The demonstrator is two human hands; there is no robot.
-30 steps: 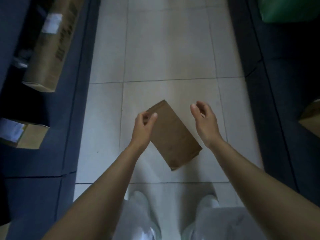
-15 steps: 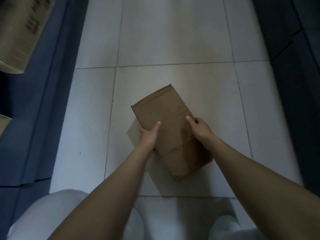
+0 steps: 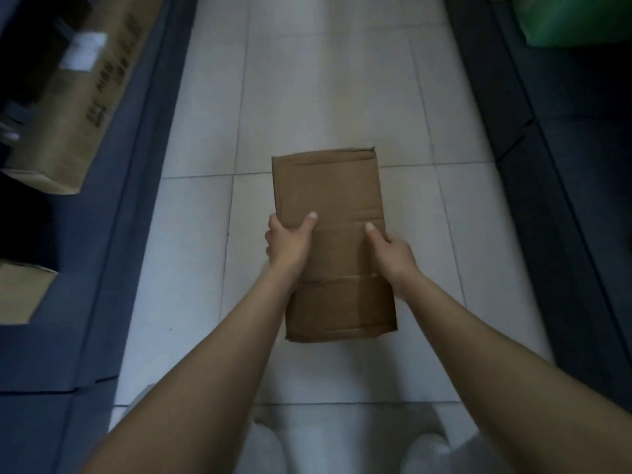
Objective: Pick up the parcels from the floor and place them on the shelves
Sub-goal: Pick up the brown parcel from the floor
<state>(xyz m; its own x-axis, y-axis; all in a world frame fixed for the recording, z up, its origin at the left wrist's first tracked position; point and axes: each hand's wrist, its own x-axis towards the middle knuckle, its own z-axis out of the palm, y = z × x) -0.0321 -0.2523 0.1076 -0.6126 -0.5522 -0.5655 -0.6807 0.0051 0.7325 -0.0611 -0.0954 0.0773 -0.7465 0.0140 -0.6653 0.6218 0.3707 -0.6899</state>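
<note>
A flat brown cardboard parcel [image 3: 330, 200] is held in the air above the tiled floor, its long side pointing away from me. My left hand [image 3: 289, 246] grips its left edge with the thumb on top. On the right edge, my right hand [image 3: 391, 256] grips the same way. Both hands clasp the parcel around its middle; the fingers beneath are hidden.
Dark blue shelves [image 3: 113, 213] run along the left with a long printed carton [image 3: 82, 94] and a smaller box [image 3: 20, 292] on them. Another dark shelf unit [image 3: 554, 186] lines the right, with a green bag [image 3: 578, 18] at the top. White tiled floor [image 3: 328, 70] forms the aisle between.
My hands reached down to the parcel on the floor, closed on its two sides and lifted it. It has turned from diagonal to straight ahead.
</note>
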